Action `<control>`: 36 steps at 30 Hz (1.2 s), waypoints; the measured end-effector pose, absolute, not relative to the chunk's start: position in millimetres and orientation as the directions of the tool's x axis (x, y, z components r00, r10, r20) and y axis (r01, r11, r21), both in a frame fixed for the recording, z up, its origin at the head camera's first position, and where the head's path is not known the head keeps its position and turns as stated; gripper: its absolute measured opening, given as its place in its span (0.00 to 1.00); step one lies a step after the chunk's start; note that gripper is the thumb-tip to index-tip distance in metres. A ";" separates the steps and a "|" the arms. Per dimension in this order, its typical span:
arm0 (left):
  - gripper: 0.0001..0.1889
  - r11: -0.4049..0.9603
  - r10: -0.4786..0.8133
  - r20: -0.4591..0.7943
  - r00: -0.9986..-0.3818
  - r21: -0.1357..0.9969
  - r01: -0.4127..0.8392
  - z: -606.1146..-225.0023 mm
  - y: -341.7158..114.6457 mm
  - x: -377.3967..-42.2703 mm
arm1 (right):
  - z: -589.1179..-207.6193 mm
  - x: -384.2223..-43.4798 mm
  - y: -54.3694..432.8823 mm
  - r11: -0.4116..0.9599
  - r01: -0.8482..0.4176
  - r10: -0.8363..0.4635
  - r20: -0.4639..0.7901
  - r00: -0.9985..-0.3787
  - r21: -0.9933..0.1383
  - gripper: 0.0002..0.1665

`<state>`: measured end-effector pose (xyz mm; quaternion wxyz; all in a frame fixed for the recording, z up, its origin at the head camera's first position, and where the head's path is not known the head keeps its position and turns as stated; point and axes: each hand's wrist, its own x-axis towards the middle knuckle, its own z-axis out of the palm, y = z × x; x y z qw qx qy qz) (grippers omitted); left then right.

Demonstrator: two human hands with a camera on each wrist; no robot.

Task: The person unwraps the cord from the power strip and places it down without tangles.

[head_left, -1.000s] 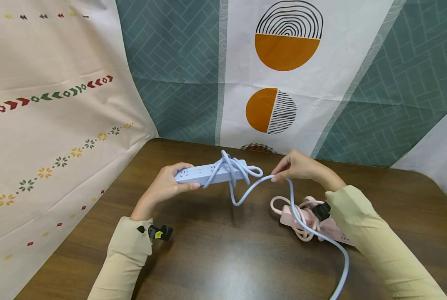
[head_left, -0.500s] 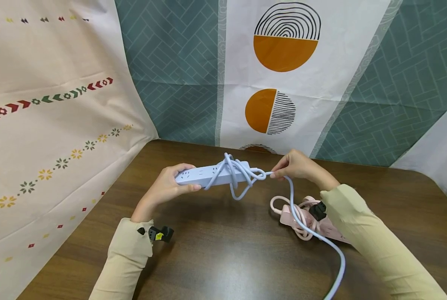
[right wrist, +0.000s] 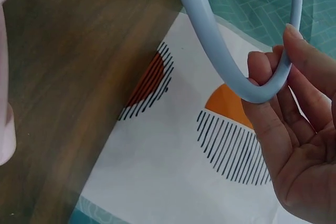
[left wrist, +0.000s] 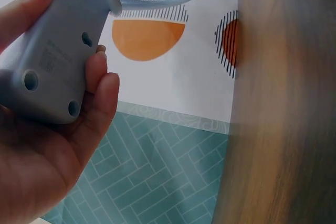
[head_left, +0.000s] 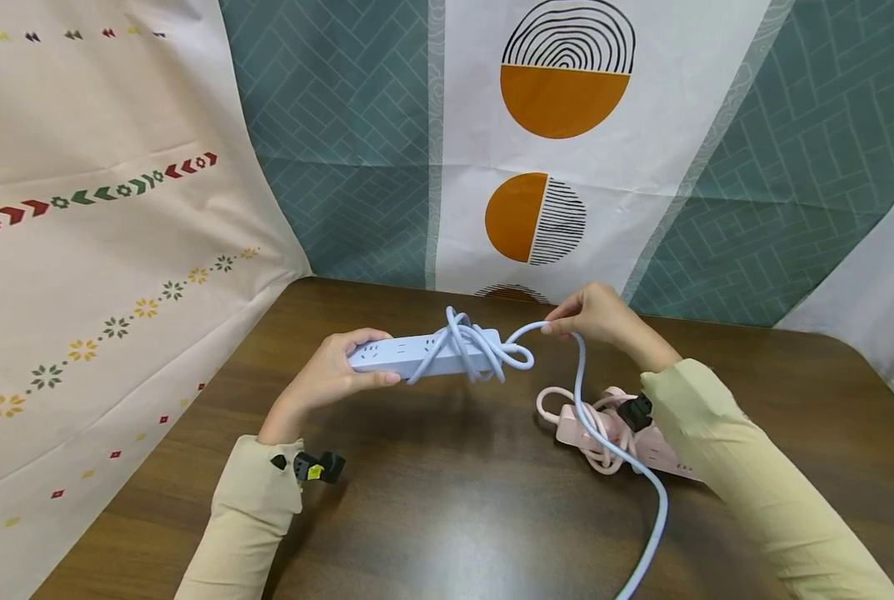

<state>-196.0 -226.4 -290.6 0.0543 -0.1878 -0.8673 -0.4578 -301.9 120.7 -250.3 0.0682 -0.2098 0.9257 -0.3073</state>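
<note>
My left hand [head_left: 334,364] grips the left end of a light blue power strip [head_left: 405,352], thumb at the front edge, holding it above the table. In the left wrist view the underside of the strip [left wrist: 55,59] shows, with screw holes. Loops of its blue cord [head_left: 457,333] wrap the strip's right half. Right of the strip, my right hand [head_left: 592,315] pinches the cord between thumb and fingers. From there the cord hangs down and runs toward the near edge. The right wrist view shows the cord [right wrist: 210,35] bent in a U at the fingertips.
On the brown wooden table [head_left: 417,517], a pink power strip [head_left: 660,450] with its own coiled cord lies below the right forearm; the blue cord passes over it. Patterned cloth [head_left: 342,150] hangs behind the table and on its left side.
My right hand has risen slightly with the cord. The stretch between hand and strip now arches upward, and the low-hanging loop below the strip has drawn up. My left hand holds nearly still.
</note>
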 end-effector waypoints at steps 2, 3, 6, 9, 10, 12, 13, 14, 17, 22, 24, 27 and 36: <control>0.22 0.511 0.287 0.262 -0.922 0.772 0.378 -291.5 -226.2 -196.1 | -246.9 -301.5 121.1 0.721 -0.350 -0.419 0.025 -0.907 -0.598 0.12; 0.22 0.513 0.292 0.258 -0.921 0.771 0.378 -292.1 -226.0 -196.2 | -245.3 -301.3 121.5 0.717 -0.352 -0.415 0.037 -0.909 -0.601 0.13; 0.23 0.519 0.301 0.242 -0.922 0.770 0.372 -293.7 -225.2 -197.1 | -239.6 -300.1 123.3 0.711 -0.355 -0.393 0.075 -0.916 -0.607 0.13; 0.23 0.536 0.305 0.226 -0.925 0.762 0.363 -295.4 -224.0 -197.8 | -234.1 -298.2 126.8 0.704 -0.358 -0.374 0.109 -0.921 -0.614 0.14; 0.23 0.544 0.303 0.219 -0.927 0.759 0.357 -295.9 -223.9 -198.1 | -232.2 -297.7 128.5 0.703 -0.360 -0.368 0.120 -0.922 -0.613 0.15; 0.23 0.557 0.301 0.215 -0.929 0.751 0.354 -296.3 -223.8 -198.6 | -227.9 -296.1 132.6 0.701 -0.362 -0.359 0.135 -0.924 -0.615 0.16; 0.23 0.563 0.297 0.212 -0.931 0.749 0.350 -297.0 -224.0 -199.2 | -225.9 -295.3 134.9 0.698 -0.367 -0.357 0.145 -0.923 -0.615 0.17; 0.23 0.567 0.296 0.209 -0.932 0.746 0.348 -297.3 -224.2 -199.4 | -223.7 -294.2 137.3 0.697 -0.373 -0.355 0.157 -0.922 -0.613 0.17; 0.23 0.575 0.292 0.204 -0.934 0.744 0.342 -298.7 -224.2 -200.4 | -217.1 -289.5 144.1 0.697 -0.378 -0.345 0.178 -0.922 -0.610 0.17; 0.23 0.601 0.272 0.196 -0.942 0.730 0.325 -301.3 -223.1 -201.9 | -210.3 -281.8 150.2 0.678 -0.360 -0.312 0.193 -0.930 -0.640 0.15; 0.23 0.619 0.259 0.200 -0.945 0.717 0.321 -302.5 -222.6 -202.5 | -208.4 -279.0 152.3 0.671 -0.349 -0.302 0.189 -0.934 -0.654 0.14; 0.23 0.641 0.232 0.209 -0.950 0.702 0.311 -303.3 -222.9 -202.8 | -206.0 -275.1 155.0 0.668 -0.345 -0.306 0.179 -0.935 -0.659 0.15; 0.23 0.635 0.172 0.219 -0.960 0.721 0.278 -303.4 -223.2 -204.1 | -202.5 -266.3 163.9 0.677 -0.380 -0.363 0.163 -0.917 -0.631 0.21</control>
